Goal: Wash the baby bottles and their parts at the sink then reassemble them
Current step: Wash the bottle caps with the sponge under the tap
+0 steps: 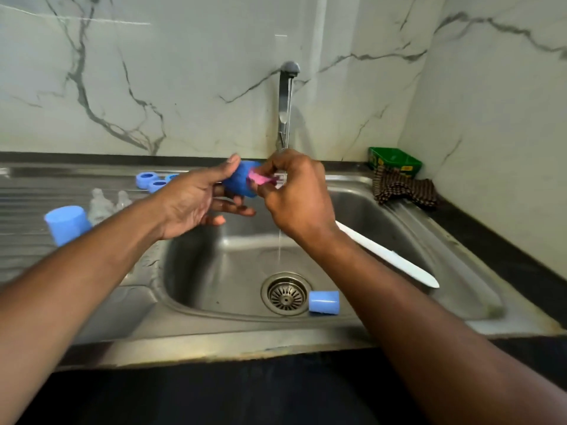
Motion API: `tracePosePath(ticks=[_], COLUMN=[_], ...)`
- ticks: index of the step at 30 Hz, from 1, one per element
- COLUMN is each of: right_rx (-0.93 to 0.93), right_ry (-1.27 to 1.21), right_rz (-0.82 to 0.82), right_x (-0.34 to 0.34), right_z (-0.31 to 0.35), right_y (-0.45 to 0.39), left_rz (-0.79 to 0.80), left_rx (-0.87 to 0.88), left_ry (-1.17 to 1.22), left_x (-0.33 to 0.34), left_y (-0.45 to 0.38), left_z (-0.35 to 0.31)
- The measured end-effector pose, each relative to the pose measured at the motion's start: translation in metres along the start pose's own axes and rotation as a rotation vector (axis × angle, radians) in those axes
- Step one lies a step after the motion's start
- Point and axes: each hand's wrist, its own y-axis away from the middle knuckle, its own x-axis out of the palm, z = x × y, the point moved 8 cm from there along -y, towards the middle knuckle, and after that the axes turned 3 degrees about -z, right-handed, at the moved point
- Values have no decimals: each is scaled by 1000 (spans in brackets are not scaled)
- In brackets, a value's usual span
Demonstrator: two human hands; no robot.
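Over the sink basin point(377, 216), my left hand point(196, 204) holds a blue bottle cap point(241, 179) between thumb and fingers. My right hand point(294, 194) pinches a small pink sponge piece point(259, 178) against the cap's mouth, right under the tap point(287, 96), from which a thin stream of water runs. A second blue cap point(324, 301) lies on its side beside the drain point(287, 294). A third blue cap point(66, 223) stands on the draining board, with clear teats point(101, 204) and several blue screw rings point(150, 180) behind it.
A long white brush handle point(389, 256) leans across the basin's right side. A green box point(394, 161) and a checked brown cloth point(405, 188) sit at the back right corner. Marble walls close the back and right.
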Motion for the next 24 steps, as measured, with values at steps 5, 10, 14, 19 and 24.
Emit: tracePosePath(ticks=[5, 10, 14, 19, 24], right_rx=[9, 209, 238, 412, 476], right_ry=[-53, -117, 106, 165, 243], right_rz=[279, 824, 688, 130, 78], right_x=[20, 22, 18, -24, -14], right_z=[4, -15, -49, -117, -141], right_y=[4, 14, 5, -18, -20], left_rz=[6, -194, -283, -250, -222], left_rx=[36, 90, 76, -52, -102], left_ry=[-186, -158, -119, -53, 165], left_x=[-4, -19, -23, -5, 40], left_y=[7, -9, -24, -44, -98], left_z=[1, -9, -14, 24, 25])
